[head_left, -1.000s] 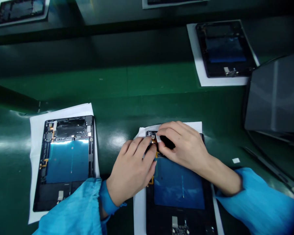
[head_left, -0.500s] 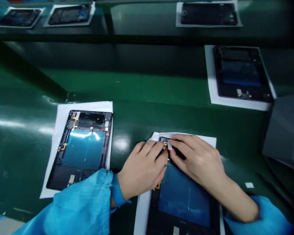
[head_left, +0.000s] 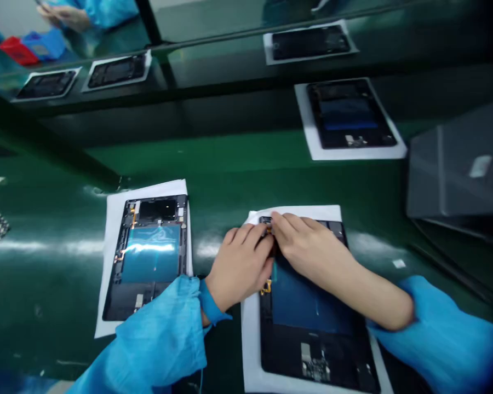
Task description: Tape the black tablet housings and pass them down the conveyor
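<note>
The single view comes from a camera worn on the person's head, facing forward and down over the green bench (head_left: 213, 189). It looks past the wearer's own forearms: the left sleeve (head_left: 160, 334) enters from the bottom edge, the right sleeve (head_left: 443, 334) from the lower right. The left hand (head_left: 240, 268) and right hand (head_left: 306, 241) lie near the lens, just below mid-picture, seen from above and behind. The open tablet (head_left: 285, 347) beneath them reaches down to the lower edge. The camera leans sideways, so the bench's far lines climb rightward. Its reach extends to a co-worker's hands (head_left: 72, 18), well away at top left.
</note>
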